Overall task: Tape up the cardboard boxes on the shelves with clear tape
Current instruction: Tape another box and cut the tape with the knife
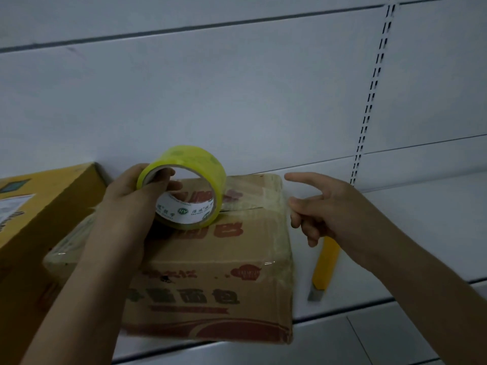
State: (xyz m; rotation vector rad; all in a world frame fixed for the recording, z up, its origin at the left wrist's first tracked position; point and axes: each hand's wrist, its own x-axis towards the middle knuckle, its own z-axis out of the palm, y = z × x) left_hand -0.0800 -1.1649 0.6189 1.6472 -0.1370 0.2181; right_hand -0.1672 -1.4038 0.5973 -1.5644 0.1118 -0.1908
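Overhead, the room was dim, and pale grey panels (237, 101) filled the wall behind the shelf (408, 233), with dark seams running across them. A slotted upright (374, 83) ran down the wall at the right. The shelf itself was a plain light grey, its front edge crossing below the box.

On it sat the brown box (218, 262), printed with red characters on top and front, its back edge close to the wall. Clear tape (253, 198) lay glossy across the top seam and down the right-hand edge. A second, yellower box (39, 206) stood tilted at the left, its corner over the brown one. A yellow knife (325, 267) lay on the shelf just beside the brown box, to its right, blade end toward you.

Your left hand (131, 196) reached in from below and gripped the roll (184, 188) of yellowish tape, fingers curled through its core and thumb outside, the roll resting on the box top over the seam. Your right hand (321, 206) hung near the box's right top edge with the forefinger stretched toward the wall and the other fingers loosely bent, holding nothing; whether a fingertip touched the tape there, I could not tell.
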